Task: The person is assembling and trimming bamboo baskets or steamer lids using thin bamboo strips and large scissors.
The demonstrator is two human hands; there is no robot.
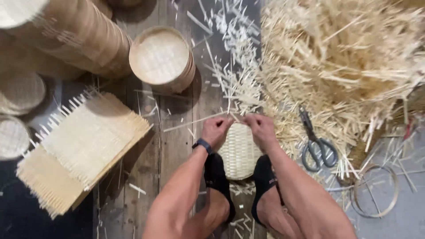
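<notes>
Head view, pretty much dead centre: a small woven bamboo mat point(239, 152) is pinned under two black-socked feet, and its top edge is gripped by the left hand point(216, 131) and right hand point(261, 129), fingers curled tight. Scissors point(315, 142) are seen lying right of centre, by the bamboo strip pile point(341, 57).

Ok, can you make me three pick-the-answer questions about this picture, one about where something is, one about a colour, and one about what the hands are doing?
1. Where are the scissors?
A. Right of the hands, by the straw pile
B. On the stacked mats
C. In a hand

2. What colour are the socks?
A. White
B. Black
C. Red

3. What are the left hand and right hand doing?
A. Resting flat on the floor
B. Holding scissors
C. Gripping the top edge of the woven round mat

Answers: 1 A, they lie beside the straw. 2 B, both look dark black. 3 C, both hands pinch its rim.
</notes>
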